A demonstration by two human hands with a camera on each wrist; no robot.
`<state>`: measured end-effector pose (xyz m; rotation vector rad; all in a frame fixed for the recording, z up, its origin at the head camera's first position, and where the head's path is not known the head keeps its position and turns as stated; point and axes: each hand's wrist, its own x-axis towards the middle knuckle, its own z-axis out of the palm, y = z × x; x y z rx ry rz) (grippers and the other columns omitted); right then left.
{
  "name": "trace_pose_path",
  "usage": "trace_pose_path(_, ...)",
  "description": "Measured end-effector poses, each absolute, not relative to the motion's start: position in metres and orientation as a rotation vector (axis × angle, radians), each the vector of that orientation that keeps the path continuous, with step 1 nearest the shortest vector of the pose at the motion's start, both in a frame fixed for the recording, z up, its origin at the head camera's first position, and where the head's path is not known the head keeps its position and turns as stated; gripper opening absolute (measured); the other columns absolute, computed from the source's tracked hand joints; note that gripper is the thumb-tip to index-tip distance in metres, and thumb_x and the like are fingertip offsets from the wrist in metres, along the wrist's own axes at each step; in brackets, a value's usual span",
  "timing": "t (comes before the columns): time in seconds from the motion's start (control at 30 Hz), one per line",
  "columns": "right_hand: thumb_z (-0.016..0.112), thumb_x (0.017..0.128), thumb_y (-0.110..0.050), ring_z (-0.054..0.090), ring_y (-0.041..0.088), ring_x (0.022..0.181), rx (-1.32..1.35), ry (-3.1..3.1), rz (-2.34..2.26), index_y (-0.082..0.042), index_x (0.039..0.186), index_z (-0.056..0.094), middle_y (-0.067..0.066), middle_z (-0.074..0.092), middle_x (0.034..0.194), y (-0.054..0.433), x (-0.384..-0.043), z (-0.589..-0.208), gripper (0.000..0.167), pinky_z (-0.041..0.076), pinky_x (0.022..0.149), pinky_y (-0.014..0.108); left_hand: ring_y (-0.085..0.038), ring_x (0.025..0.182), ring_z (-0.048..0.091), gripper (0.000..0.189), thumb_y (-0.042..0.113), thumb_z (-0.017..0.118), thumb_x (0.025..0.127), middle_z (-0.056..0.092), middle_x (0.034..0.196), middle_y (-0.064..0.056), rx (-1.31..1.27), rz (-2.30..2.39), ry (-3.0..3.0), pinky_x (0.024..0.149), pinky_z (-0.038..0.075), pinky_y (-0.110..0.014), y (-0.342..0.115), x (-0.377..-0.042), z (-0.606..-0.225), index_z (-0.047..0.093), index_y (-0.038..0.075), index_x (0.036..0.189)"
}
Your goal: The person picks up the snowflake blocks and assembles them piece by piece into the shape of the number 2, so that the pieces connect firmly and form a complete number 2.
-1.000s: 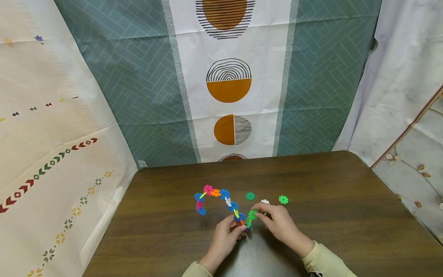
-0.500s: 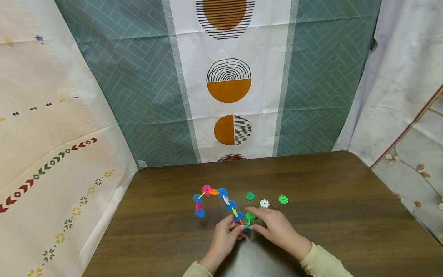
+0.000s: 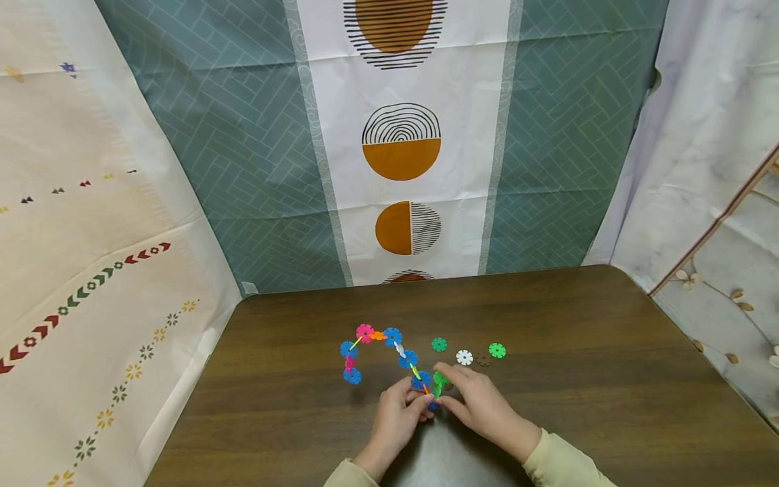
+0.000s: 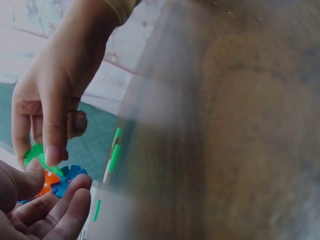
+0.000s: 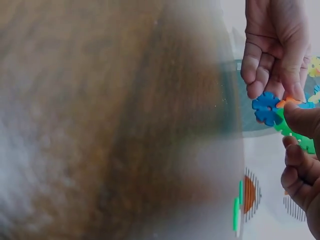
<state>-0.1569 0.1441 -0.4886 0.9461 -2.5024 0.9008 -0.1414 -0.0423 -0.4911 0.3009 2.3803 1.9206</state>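
Observation:
A curved chain of slotted flower-shaped plastic discs [image 3: 408,359], in blue, pink, orange, yellow, white and green, is held above the table. My left hand [image 3: 394,418] pinches it near its lower end, by an orange disc [image 4: 48,182] and a blue disc [image 4: 68,180]. The free end of the chain curls away to the far left. My right hand [image 3: 483,408] grips the green discs [image 3: 439,382] at the near end, thumb below and index finger above. In the right wrist view, the green discs [image 5: 300,137] slant off the blue end disc [image 5: 266,108], partly covered by the thumb.
Loose discs lie flat beyond my right hand: a dark green disc [image 3: 439,345], a white disc [image 3: 464,357], a brown disc [image 3: 483,360] and a bright green disc [image 3: 497,350]. The brown table [image 3: 292,406] meets hanging cloths at its back and sides.
My right hand has shifted down and left from the outer green disc, its fingers now spanning the green discs. White and brown discs are uncovered. The chain has swung slightly; my left hand barely moved.

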Motion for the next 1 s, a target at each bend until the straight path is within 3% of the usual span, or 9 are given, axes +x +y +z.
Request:
trace_pose_path(0.33, 0.074, 0.087, -0.009, 0.047, 0.0, 0.065, 1.0, -2.569, 1.126, -0.005, 0.127, 0.053, -0.005, 0.057, 0.097, 0.144, -0.159, -0.49, 0.045, 0.045, 0.057, 0.019, -0.02, 0.061, 0.068, 0.008, 0.003, 0.068, 0.09, 0.073, 0.078, -0.013, 0.328, 1.907, 2.389, 0.056, 0.055, -0.026, -0.042, -0.143, -0.491, 0.065, -0.001, 0.095)
trace_pose_path(0.57, 0.076, 0.085, -0.013, 0.049, 0.005, 0.07, 0.958, -2.622, 1.073, -0.005, 0.133, 0.051, 0.003, 0.06, 0.119, 0.144, -0.158, -0.492, 0.055, 0.045, 0.063, 0.021, -0.026, 0.063, 0.068, 0.011, 0.001, 0.067, 0.09, 0.073, 0.079, -0.012, 0.299, 1.931, 2.352, 0.057, 0.056, -0.031, -0.045, -0.141, -0.492, 0.064, -0.005, 0.098)
trace_pose_path(0.77, 0.08, 0.083, -0.017, 0.042, -0.002, 0.053, 0.887, -2.666, 1.109, -0.013, 0.137, 0.05, -0.001, 0.062, 0.101, 0.152, -0.161, -0.488, 0.062, 0.042, 0.053, 0.02, -0.028, 0.065, 0.068, 0.007, 0.002, 0.067, 0.091, 0.072, 0.08, -0.015, 0.287, 1.938, 2.353, 0.059, 0.057, -0.032, -0.05, -0.144, -0.496, 0.063, -0.002, 0.095)
trace_pose_path(1.0, 0.079, 0.082, -0.011, 0.054, 0.005, 0.068, 0.707, -2.685, 0.98, -0.007, 0.12, 0.063, -0.001, 0.064, 0.093, 0.171, -0.17, -0.488, 0.041, 0.046, 0.061, 0.025, -0.024, 0.067, 0.069, 0.009, 0.002, 0.067, 0.09, 0.072, 0.082, -0.014, 0.273, 1.954, 2.351, 0.06, 0.057, -0.028, -0.056, -0.146, -0.499, 0.063, -0.004, 0.096)
